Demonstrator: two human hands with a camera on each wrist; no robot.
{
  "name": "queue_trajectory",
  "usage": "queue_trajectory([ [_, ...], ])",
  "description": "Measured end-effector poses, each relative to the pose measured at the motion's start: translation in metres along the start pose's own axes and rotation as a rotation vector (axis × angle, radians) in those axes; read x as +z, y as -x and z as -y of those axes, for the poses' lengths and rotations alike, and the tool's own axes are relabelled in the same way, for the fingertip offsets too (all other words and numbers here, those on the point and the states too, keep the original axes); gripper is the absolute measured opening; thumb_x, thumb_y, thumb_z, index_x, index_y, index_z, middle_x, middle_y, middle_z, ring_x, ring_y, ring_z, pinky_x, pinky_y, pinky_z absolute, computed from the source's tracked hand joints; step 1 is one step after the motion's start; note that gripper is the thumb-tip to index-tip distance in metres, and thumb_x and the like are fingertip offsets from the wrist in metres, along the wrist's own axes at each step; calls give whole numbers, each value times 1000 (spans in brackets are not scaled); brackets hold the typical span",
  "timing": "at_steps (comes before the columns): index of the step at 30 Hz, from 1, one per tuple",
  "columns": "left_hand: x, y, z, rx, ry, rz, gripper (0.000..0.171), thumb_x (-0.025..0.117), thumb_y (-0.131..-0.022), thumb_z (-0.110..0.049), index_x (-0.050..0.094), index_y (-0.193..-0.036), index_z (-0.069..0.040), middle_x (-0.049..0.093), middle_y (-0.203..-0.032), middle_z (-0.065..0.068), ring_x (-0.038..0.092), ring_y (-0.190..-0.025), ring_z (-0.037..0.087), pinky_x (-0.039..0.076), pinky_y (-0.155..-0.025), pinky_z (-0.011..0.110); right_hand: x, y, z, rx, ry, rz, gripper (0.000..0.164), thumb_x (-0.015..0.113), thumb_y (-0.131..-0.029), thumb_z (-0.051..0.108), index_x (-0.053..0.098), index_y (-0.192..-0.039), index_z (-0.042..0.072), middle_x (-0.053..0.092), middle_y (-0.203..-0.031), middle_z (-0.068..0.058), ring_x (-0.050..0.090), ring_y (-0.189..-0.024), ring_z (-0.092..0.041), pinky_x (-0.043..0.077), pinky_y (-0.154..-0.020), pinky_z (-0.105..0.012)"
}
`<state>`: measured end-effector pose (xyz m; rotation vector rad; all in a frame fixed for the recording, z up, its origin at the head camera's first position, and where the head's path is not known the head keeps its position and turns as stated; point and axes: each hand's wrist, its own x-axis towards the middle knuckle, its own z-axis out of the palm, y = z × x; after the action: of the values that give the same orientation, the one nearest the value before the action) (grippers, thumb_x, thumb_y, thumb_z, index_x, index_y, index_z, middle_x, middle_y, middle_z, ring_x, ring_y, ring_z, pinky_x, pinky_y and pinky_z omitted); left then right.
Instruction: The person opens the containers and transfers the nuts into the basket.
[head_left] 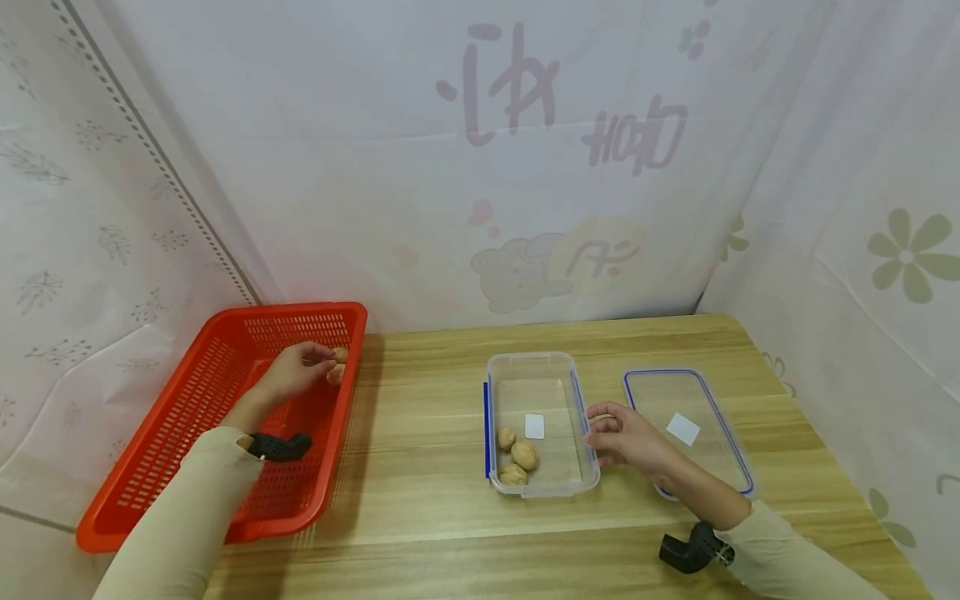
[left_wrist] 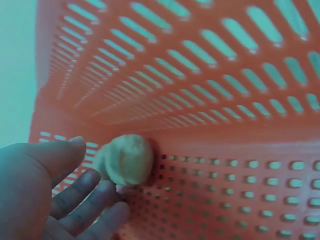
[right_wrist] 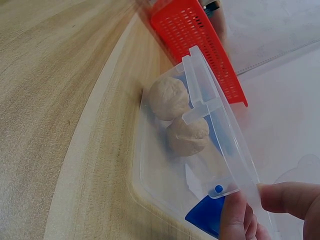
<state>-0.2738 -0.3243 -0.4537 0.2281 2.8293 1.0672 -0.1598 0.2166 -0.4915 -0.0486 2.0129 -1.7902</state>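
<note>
At the far right end of the red basket [head_left: 277, 527], walnuts [left_wrist: 131, 160] lie against the side wall. The left hand [head_left: 292, 372] reaches in beside them, thumb held apart and fingers loosely bent, with hold of nothing; whether a fingertip touches a walnut I cannot tell. The step in hand looks like picking out a walnut, so the next move probably calls for closing thumb and fingers round one and lifting it clear of the rim. Well to the right on the tabletop [head_left: 420, 417], three more walnuts [head_left: 525, 455] sit in the near left part of a clear box [head_left: 558, 490]. The right hand [head_left: 630, 437] pinches its right rim. Just beyond lies the blue-edged lid [head_left: 667, 392].
</note>
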Motion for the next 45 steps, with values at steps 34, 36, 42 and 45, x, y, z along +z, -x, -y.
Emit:
queue_trajectory([
  [34, -39, 25, -65, 103, -151, -10, 60, 45, -110, -36, 38, -150, 8, 40, -150, 35, 37, -137, 54, 31, -109, 70, 1, 2, 2, -4, -8, 9, 48, 67, -96, 4, 41, -135, -10, 61, -96, -5, 62, -87, -17, 59, -70, -31],
  [36, -37, 26, -71, 127, -158, 6, 61, 45, -110, -35, 36, -151, 9, 37, -152, 35, 34, -139, 54, 30, -110, 69, 1, 2, 2, -12, -7, 16, 48, 66, -96, 4, 41, -135, -10, 62, -96, -5, 62, -87, -18, 59, -70, -31],
  [42, -31, 29, -85, 184, -133, 45, 63, 48, -110, -32, 30, -153, 11, 29, -156, 36, 30, -143, 52, 26, -114, 67, 0, 1, 0, -8, -1, 7, 49, 67, -96, 5, 41, -134, -10, 61, -96, -5, 62, -86, -18, 59, -70, -30],
  [45, -28, 29, -91, 209, -138, 55, 64, 50, -109, -31, 30, -153, 11, 26, -157, 36, 28, -143, 52, 25, -114, 67, -1, 1, 0, -10, -2, 9, 49, 66, -96, 4, 41, -135, -11, 61, -96, -5, 63, -86, -18, 59, -70, -30],
])
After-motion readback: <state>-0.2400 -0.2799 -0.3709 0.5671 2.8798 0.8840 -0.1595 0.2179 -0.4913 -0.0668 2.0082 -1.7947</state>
